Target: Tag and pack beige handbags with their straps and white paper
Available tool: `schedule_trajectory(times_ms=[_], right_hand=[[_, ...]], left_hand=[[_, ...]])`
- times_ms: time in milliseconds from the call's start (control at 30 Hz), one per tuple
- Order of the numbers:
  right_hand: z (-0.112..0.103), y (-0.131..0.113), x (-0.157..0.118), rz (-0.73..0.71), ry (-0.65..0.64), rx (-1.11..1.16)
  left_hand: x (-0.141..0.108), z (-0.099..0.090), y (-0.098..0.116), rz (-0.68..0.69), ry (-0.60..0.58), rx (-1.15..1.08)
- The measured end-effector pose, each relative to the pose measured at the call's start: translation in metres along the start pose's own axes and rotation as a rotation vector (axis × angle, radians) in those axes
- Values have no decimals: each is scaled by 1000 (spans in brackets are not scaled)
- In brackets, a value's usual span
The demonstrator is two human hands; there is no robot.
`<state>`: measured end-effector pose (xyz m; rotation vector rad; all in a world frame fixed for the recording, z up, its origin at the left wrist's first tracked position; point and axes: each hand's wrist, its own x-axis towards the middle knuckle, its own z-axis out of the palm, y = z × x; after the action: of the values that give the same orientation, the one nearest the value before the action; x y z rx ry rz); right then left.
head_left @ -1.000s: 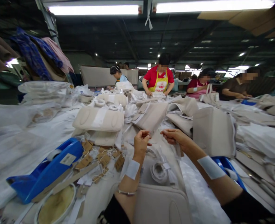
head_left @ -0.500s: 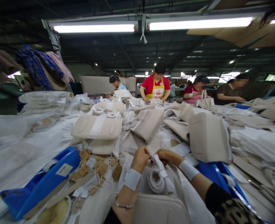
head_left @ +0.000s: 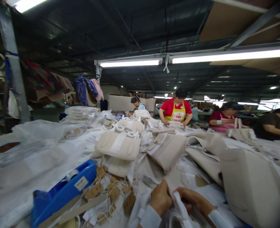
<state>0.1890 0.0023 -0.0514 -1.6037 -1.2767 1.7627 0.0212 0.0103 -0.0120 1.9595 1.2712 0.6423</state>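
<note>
Close together at the lower middle, both my hands are closed around the top of a bag handle (head_left: pixel 180 205) wrapped in white paper. My left hand (head_left: pixel 161 198) is a loose fist at the handle's left, fingers curled inward; what its fingertips pinch is hidden. My right hand (head_left: pixel 190 198) wraps its fingers over the handle's right side. White bands circle both wrists. The bag under the handle falls mostly below the view. Brown cardboard tags (head_left: pixel 113 190) with white strings lie left of my left hand.
To the left stands a blue tape dispenser (head_left: pixel 66 190). Beige bags (head_left: pixel 117 145) and another bag (head_left: pixel 167 150) lie ahead, and a large beige bag (head_left: pixel 251 183) stands at the right. White wrapping (head_left: pixel 47 133) covers the left side. A person in a yellow apron (head_left: pixel 175 110) works opposite; others sit further right.
My view has swung left and up, so everything sits lower and further right in the picture. Both hands stay at the wrapped handle; the bag body has dropped mostly out of view.
</note>
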Motion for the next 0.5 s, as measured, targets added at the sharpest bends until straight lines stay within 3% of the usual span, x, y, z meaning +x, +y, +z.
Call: schedule_trajectory(times_ms=[233, 500], right_hand=[[-1, 6, 0, -81, -38, -17], [-1, -6, -10, -79, -48, -32]], left_hand=[[-2, 0, 0, 18, 61, -26], [-2, -2, 5, -5, 131, -14]])
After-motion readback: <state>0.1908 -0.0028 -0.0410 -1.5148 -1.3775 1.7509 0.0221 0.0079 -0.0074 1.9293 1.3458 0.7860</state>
